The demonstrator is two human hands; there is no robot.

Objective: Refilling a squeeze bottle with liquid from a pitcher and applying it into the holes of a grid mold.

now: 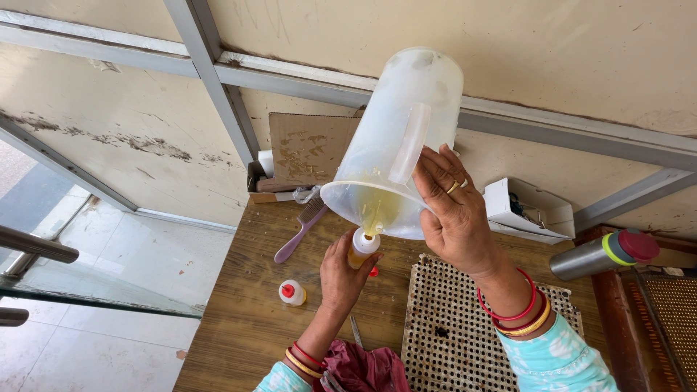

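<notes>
My right hand [454, 210] grips the handle of a large translucent plastic jug [399, 138], tipped steeply so its spout points down. A thin stream of yellow liquid runs from the jug into a small white squeeze bottle [363, 245]. My left hand [341, 272] is wrapped around that bottle and holds it upright on the wooden table [239, 319]. A small red cap [373, 272] lies beside the bottle. Red and gold bangles ring both wrists.
A second small bottle with a red cap [292, 292] stands at the left. A pink brush [299, 232] lies behind it. A white perforated tray [450, 327], a steel flask with a red lid [606, 254], cardboard boxes [305, 156] and a maroon cloth [363, 366] surround the hands.
</notes>
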